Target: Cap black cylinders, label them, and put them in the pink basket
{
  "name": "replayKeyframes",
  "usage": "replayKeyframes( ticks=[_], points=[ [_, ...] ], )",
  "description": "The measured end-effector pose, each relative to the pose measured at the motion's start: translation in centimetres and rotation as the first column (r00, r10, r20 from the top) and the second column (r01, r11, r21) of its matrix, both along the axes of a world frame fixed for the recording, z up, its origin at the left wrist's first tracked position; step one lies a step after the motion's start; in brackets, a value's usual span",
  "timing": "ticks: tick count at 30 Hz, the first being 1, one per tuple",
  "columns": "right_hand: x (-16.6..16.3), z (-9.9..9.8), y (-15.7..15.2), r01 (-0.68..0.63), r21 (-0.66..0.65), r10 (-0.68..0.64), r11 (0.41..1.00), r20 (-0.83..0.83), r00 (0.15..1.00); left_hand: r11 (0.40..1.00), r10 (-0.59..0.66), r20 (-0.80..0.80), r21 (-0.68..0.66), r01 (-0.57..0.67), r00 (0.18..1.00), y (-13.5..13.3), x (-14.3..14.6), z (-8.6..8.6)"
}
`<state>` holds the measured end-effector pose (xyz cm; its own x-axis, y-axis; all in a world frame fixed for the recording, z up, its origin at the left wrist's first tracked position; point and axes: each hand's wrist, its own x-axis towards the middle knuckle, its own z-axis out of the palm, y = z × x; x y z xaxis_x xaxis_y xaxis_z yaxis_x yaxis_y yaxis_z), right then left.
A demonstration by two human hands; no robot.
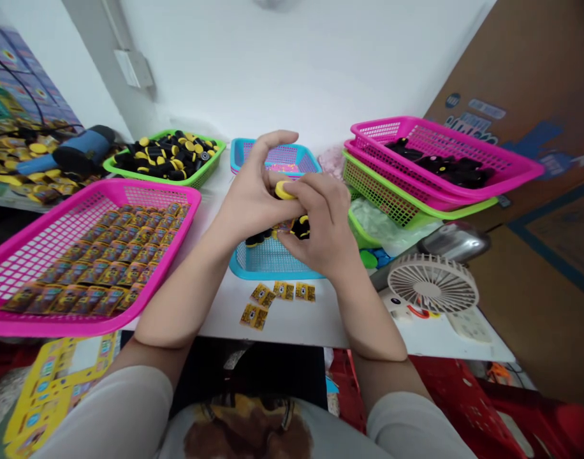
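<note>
Over the blue basket, both my hands close on one small cylinder with a yellow cap. My left hand pinches it between thumb and curled fingers, its index finger raised. My right hand grips the same piece from the right, fingers bent across it. A printed wrapper seems to be around its body, mostly hidden by my fingers. Below, black-and-yellow cylinders lie in the blue basket, partly covered by my hands. Several flat yellow printed wrappers are spread on the white table in front of it.
On the left, a pink basket carries rows of wrapped pieces. Behind it stand a green basket of black-and-yellow cylinders and a blue heat gun or dryer. Stacked pink and green baskets rise at right, near a small fan.
</note>
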<state>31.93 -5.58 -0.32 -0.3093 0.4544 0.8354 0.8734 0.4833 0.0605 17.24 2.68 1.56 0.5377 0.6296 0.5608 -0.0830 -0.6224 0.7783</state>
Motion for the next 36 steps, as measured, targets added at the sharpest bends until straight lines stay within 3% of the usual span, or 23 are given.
replayKeyframes(
  ticks=[3,6,8,12,15,19,23,28,32,36],
  points=[
    [-0.2,0.3,-0.2,0.016,0.023,-0.015,1.0,-0.045,0.999,0.983,-0.128,-0.002,-0.13,0.127,0.992,-0.6,0.2,0.2],
    [-0.4,0.6,-0.6,0.066,0.057,-0.062,0.996,-0.069,0.996,0.92,-0.302,-0.013,-0.266,0.288,0.953,-1.5,0.4,0.6],
    [-0.5,0.5,-0.7,0.104,0.044,-0.102,0.994,-0.054,0.993,0.91,-0.326,-0.028,-0.279,0.305,0.945,-1.8,0.3,0.6],
    [-0.6,-0.7,0.1,0.09,0.021,-0.09,0.996,-0.015,0.996,0.997,-0.064,-0.106,-0.045,0.059,0.992,-1.5,0.0,-0.1],
    [-0.6,-1.1,0.7,0.059,0.058,-0.059,0.997,0.003,0.998,0.99,0.113,-0.063,0.093,-0.107,0.992,-1.7,0.1,-0.6],
    [-0.3,0.0,0.3,-0.073,0.229,0.083,0.971,-0.034,0.996,0.988,0.14,0.042,0.058,-0.142,0.989,-3.1,0.3,-0.1],
    [0.0,1.0,-0.9,-0.063,0.173,0.077,0.983,-0.072,0.994,0.98,0.147,0.03,0.129,-0.15,0.989,-4.3,-0.2,0.7],
    [-0.3,0.8,-1.9,-0.132,0.292,0.144,0.947,-0.02,0.989,0.982,0.167,0.074,0.075,-0.173,0.983,-5.4,-0.3,1.4],
    [-1.0,0.1,-2.2,-0.05,0.306,0.063,0.951,-0.034,0.997,0.939,0.333,0.06,0.072,-0.336,0.941,-6.7,-0.3,0.6],
    [-2.2,-0.8,-1.8,-0.018,0.234,0.043,0.972,-0.103,0.994,0.88,0.411,0.128,0.205,-0.429,0.903,-8.3,-2.6,-0.9]
  ],
)
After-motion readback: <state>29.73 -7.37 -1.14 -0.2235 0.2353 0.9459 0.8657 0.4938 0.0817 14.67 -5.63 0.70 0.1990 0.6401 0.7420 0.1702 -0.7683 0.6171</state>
